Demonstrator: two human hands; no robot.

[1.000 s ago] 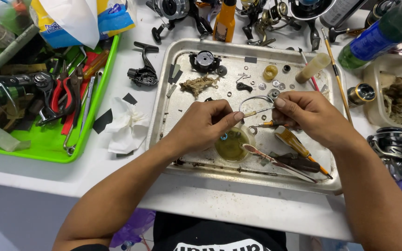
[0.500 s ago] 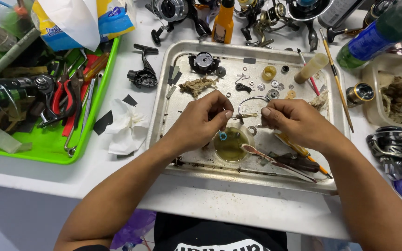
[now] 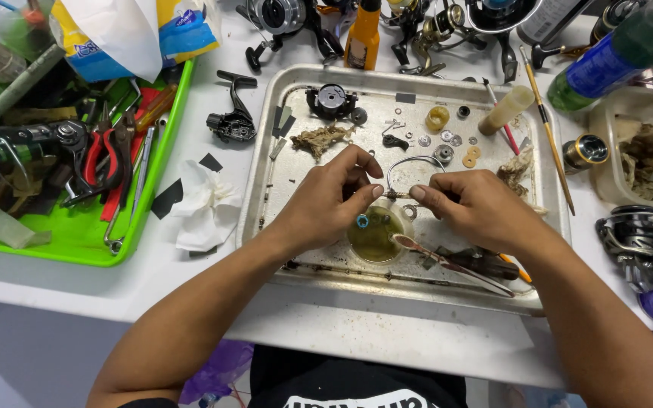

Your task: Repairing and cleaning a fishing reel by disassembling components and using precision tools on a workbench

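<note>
My left hand and my right hand meet over a dirty metal tray. Between the fingertips of both hands I pinch a thin curved wire part with a small dark piece at its near end. Just below it stands a small cup of murky yellow-green liquid with a little blue ring at its edge. A brush lies across the tray beside the cup. Small washers and screws are scattered on the tray behind my hands, near a black round reel part.
A green tray on the left holds pliers and other tools. A black reel body and crumpled white tissue lie between the trays. Reels, bottles and a plastic tub crowd the right and back.
Both hands have shifted slightly left and closer together over the cup, and the wire part now shows as an arc between my fingertips.
</note>
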